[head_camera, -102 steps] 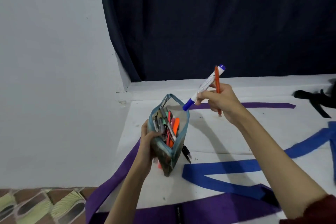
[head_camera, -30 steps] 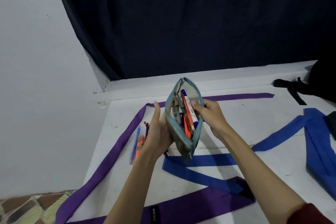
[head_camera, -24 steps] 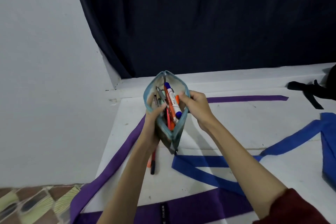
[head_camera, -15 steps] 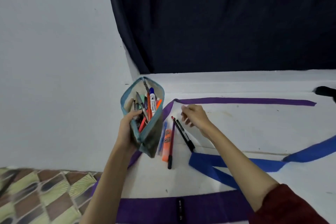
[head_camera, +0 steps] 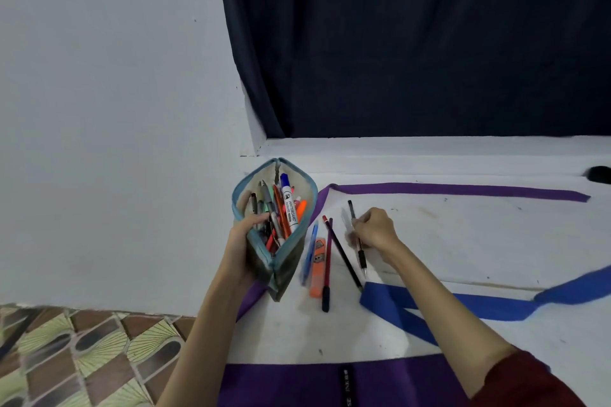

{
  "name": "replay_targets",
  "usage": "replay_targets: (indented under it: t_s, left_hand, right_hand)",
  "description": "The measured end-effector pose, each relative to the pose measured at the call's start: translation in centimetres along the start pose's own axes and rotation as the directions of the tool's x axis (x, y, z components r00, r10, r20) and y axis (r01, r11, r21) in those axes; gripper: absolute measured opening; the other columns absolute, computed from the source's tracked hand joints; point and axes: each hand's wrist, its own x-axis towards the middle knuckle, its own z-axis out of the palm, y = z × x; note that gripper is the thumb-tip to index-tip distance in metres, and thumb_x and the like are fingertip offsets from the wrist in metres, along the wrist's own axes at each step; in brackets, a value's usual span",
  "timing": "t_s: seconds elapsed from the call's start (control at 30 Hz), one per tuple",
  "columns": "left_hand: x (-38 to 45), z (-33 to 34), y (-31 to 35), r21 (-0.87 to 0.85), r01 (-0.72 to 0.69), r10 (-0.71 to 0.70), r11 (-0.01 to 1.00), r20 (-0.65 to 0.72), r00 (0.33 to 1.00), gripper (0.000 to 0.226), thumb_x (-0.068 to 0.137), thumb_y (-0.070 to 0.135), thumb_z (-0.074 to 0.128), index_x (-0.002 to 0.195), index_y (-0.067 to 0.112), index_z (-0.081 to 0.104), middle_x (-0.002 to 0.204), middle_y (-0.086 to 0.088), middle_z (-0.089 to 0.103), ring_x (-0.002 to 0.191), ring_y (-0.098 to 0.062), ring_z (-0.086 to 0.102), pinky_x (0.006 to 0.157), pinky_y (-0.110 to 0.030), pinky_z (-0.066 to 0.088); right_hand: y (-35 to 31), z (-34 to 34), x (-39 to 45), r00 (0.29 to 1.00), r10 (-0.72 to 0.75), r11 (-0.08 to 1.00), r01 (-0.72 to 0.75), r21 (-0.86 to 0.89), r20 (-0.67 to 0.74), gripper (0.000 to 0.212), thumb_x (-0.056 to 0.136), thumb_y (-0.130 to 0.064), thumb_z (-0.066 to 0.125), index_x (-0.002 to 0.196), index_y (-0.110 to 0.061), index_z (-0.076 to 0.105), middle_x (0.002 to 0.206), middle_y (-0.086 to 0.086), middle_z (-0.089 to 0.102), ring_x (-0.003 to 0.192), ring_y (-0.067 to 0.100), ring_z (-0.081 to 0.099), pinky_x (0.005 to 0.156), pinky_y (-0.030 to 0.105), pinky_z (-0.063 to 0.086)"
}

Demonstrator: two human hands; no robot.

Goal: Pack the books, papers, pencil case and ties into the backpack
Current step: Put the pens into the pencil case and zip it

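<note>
My left hand [head_camera: 243, 246] grips the open teal pencil case [head_camera: 281, 261] and holds it upright above the white table [head_camera: 463, 241]. It is full of pens and a whiteboard marker [head_camera: 288, 205]. My right hand [head_camera: 373, 230] is closed around a black pen [head_camera: 358, 241] lying on the table. Beside the case lie a blue pen [head_camera: 310, 253], an orange highlighter [head_camera: 318, 266], a red pen [head_camera: 326, 266] and a dark pencil [head_camera: 344, 256]. A purple tie [head_camera: 463, 190] and a blue tie [head_camera: 463, 306] lie across the table.
A dark curtain [head_camera: 413, 43] hangs behind a white ledge at the back. A white wall [head_camera: 115, 109] stands to the left. Patterned floor tiles [head_camera: 82, 357] show below the table's left edge. A black object [head_camera: 600, 174] sits at the far right.
My right hand left the pencil case, reached to the loose pens on the table and closed on the black pen. The case stayed in my left hand, and the view shifted left.
</note>
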Motion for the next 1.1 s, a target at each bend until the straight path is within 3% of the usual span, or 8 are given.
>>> replay_targets:
  t_s: [0.07,0.2,0.37,0.57,0.67,0.77,0.9,1.1]
  left_hand:
    - [0.1,-0.1,-0.3,0.005,0.001,-0.001,1.000,0.005,1.000,0.023,0.074,0.017,0.058,0.092,0.024,0.071,0.087,-0.008,0.072,0.077,-0.021,0.069,0.076,-0.036,0.052]
    - [0.2,-0.1,-0.9,-0.009,0.001,-0.001,1.000,0.033,0.999,0.035,0.064,0.018,0.057,0.098,0.023,0.068,0.092,-0.008,0.071,0.085,-0.024,0.066,0.079,-0.039,0.052]
    - [0.3,-0.1,-1.2,-0.021,-0.001,0.002,1.000,0.075,0.997,0.044,0.065,0.020,0.055,0.108,0.019,0.063,0.090,-0.007,0.072,0.079,-0.019,0.069,0.065,-0.032,0.056]
    - [0.5,-0.2,-1.4,-0.010,0.029,-0.028,1.000,0.080,0.996,0.046,0.064,0.023,0.057,0.110,0.017,0.062,0.089,-0.007,0.072,0.076,-0.018,0.071,0.062,-0.031,0.057]
    - [0.7,0.1,-1.7,-0.012,0.082,-0.081,0.997,0.071,0.994,0.050,0.064,0.025,0.059,0.113,0.012,0.061,0.094,-0.012,0.071,0.082,-0.023,0.069,0.074,-0.037,0.056]
    - [0.9,0.8,-2.0,0.001,0.108,-0.108,0.994,0.065,0.992,0.054,0.064,0.025,0.061,0.116,0.013,0.058,0.100,-0.016,0.070,0.091,-0.030,0.065,0.090,-0.048,0.050]
    - [0.7,2.3,-2.4,0.026,0.127,-0.129,0.992,0.070,0.989,0.054,0.062,0.025,0.061,0.115,0.016,0.058,0.096,-0.013,0.071,0.086,-0.025,0.067,0.073,-0.037,0.056]
    - [0.1,4.1,-2.8,-0.026,0.046,-0.041,0.999,0.163,0.986,0.035,0.070,0.028,0.059,0.104,0.030,0.070,0.100,-0.010,0.072,0.089,-0.025,0.068,0.081,-0.041,0.053]
  right_hand:
    - [-0.5,-0.2,-0.5,1.000,-0.004,0.995,0.003,0.105,0.008,0.028,0.093,-0.001,0.041,0.067,-0.010,0.040,0.067,0.014,0.054,0.055,0.019,0.049,0.051,0.028,0.044]
    - [0.3,0.8,-0.8,0.994,0.014,0.973,0.012,-0.232,0.110,0.028,0.086,-0.031,0.065,0.089,-0.008,0.049,0.079,0.003,0.052,0.068,0.015,0.050,0.054,0.024,0.037]
    - [1.7,1.6,-0.7,0.999,-0.024,0.915,0.036,-0.401,0.035,0.014,0.080,-0.011,0.059,0.089,-0.006,0.049,0.081,0.005,0.053,0.071,0.018,0.053,0.055,0.025,0.040]
    - [2.5,-0.3,0.0,0.999,0.011,0.909,0.010,-0.417,0.048,0.017,0.087,-0.018,0.060,0.081,-0.010,0.047,0.077,0.002,0.052,0.068,0.016,0.050,0.049,0.022,0.034]
    - [1.0,-1.7,0.2,0.998,-0.064,0.962,0.068,-0.264,0.021,0.020,0.091,-0.014,0.054,0.074,-0.011,0.045,0.071,0.003,0.050,0.059,0.014,0.046,0.050,0.025,0.036]
    - [-3.1,-4.3,-0.7,0.950,-0.200,0.980,0.191,-0.061,-0.240,0.019,0.095,-0.015,0.048,0.077,-0.007,0.045,0.075,0.009,0.051,0.063,0.019,0.051,0.054,0.032,0.041]
    - [-9.3,-7.3,-3.8,0.824,-0.321,0.872,0.449,0.194,-0.467,0.016,0.096,-0.018,0.049,0.082,-0.011,0.048,0.074,0.007,0.057,0.056,0.005,0.056,0.046,0.018,0.043]
    - [-9.5,-4.3,-6.7,0.934,-0.353,0.934,0.348,-0.084,-0.048,0.011,0.092,-0.012,0.054,0.084,-0.004,0.056,0.071,0.010,0.063,0.047,0.005,0.053,0.042,0.016,0.040]
